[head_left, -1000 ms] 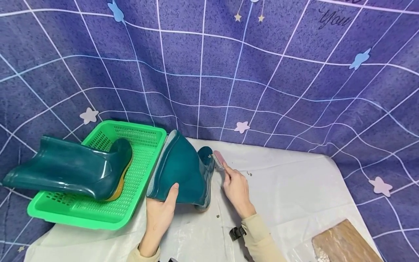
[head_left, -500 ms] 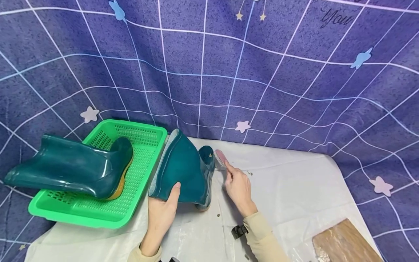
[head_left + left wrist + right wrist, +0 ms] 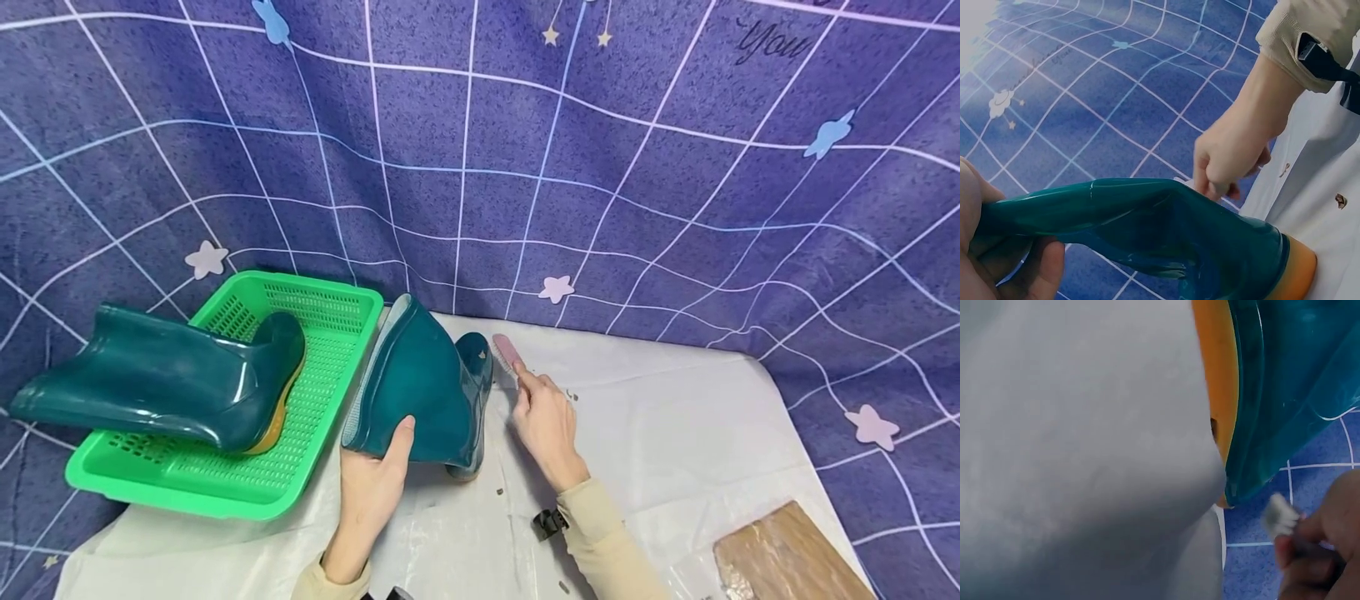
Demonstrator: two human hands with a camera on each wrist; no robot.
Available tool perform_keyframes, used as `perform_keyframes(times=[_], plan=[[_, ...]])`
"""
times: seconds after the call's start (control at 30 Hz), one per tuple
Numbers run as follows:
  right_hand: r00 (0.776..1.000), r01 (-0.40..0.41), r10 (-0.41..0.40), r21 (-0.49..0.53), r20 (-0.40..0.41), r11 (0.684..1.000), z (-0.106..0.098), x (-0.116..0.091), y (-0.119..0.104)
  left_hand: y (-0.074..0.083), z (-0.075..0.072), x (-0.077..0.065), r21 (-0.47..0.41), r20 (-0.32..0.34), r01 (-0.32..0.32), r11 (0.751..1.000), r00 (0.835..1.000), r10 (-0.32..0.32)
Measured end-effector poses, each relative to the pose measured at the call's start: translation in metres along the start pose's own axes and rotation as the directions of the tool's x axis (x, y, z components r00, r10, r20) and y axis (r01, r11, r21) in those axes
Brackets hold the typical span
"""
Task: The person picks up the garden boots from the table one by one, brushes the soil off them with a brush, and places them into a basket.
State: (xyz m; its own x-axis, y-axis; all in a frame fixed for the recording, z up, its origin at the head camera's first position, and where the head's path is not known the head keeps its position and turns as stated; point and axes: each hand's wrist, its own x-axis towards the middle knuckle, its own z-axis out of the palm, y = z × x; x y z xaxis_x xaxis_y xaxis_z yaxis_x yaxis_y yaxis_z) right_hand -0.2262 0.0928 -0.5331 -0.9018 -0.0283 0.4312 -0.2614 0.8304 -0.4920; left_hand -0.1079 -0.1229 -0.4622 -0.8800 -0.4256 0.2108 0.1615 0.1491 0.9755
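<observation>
the desk [image 3: 675,433] is covered by a white sheet [image 3: 645,508], creased and faintly glossy in places. on its left side sits a green basket [image 3: 180,498], and just to the right of that a teal boot [image 3: 427,392] rests its sole on the sheet. small dark crumbs [image 3: 500,492] (too tiny to identify) lie scattered near the boot. a flat brown slab [image 3: 795,554], shiny and wrinkled, lies by the near right edge.
</observation>
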Motion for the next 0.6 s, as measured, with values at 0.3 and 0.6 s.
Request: perform_keyframes(times=[0.3, 0.6], plan=[[0.999, -0.040, 0.039, 0.005, 0.030, 0.999, -0.0025, 0.0000, -0.0022, -0.0015, -0.0002, -0.0002, -0.018, 0.017, -0.016, 1.000, 1.000, 0.017], [0.997, -0.027, 0.022, 0.061, 0.071, 0.998, -0.0008, 0.0000, -0.0052, -0.0025, -0.0011, 0.0002, -0.009, 0.016, -0.033, 0.999, 0.999, 0.033]])
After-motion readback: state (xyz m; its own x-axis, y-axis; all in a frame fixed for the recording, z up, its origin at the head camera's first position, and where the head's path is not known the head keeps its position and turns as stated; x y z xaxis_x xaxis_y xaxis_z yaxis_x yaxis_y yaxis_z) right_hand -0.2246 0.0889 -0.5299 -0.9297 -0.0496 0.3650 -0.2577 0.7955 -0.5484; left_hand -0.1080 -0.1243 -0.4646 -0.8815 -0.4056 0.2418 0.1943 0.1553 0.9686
